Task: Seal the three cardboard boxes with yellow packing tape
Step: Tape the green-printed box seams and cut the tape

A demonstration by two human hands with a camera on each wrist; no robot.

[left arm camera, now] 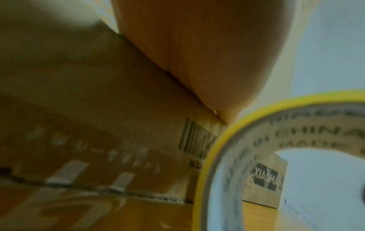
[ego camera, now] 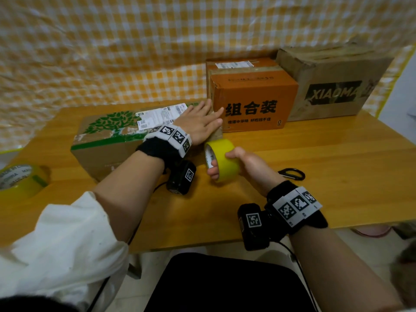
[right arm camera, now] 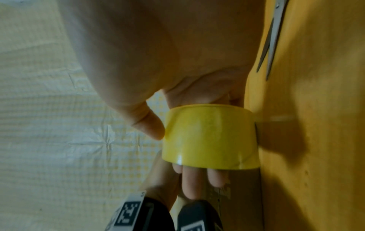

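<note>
A long cardboard box with a green tree print (ego camera: pixel 108 131) lies on the wooden table (ego camera: pixel 315 176). My left hand (ego camera: pixel 200 122) presses flat on its right end, fingers straight. Just below that end, my right hand (ego camera: pixel 227 163) grips a yellow tape roll (ego camera: pixel 222 158), thumb on the outside and fingers through the core. The roll (right arm camera: pixel 209 139) sits close against the box in the right wrist view, and its rim (left arm camera: pixel 221 145) fills the lower right of the left wrist view. An orange box (ego camera: pixel 252 95) and a brown box marked XIAOMA (ego camera: pixel 331 86) stand behind.
A second roll of yellow tape (ego camera: pixel 20 179) lies at the table's left edge. Scissors with black handles (ego camera: pixel 291 174) rest on the table right of my right hand; their blades (right arm camera: pixel 270 40) show in the right wrist view. A checked yellow cloth (ego camera: pixel 135 52) hangs behind.
</note>
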